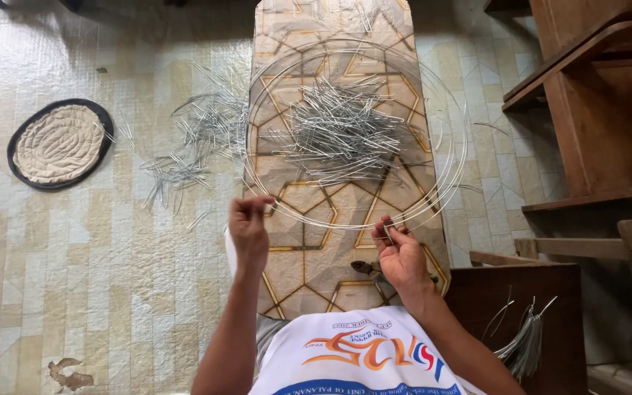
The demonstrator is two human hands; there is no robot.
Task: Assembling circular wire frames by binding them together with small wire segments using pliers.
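At the near end of the patterned board, your left hand and right hand each pinch the wire hoops at the rim, fingers narrow, likely to keep the loops stacked flat. The hoops ring a heap of short wire pieces mid-board; more wire bits lie off its left edge.

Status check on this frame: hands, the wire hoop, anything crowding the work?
Left hand and right hand both pinch the wire hoop at its near rim. Pile of cut wire pieces lies inside the hoop on the patterned board; pliers beside right hand.
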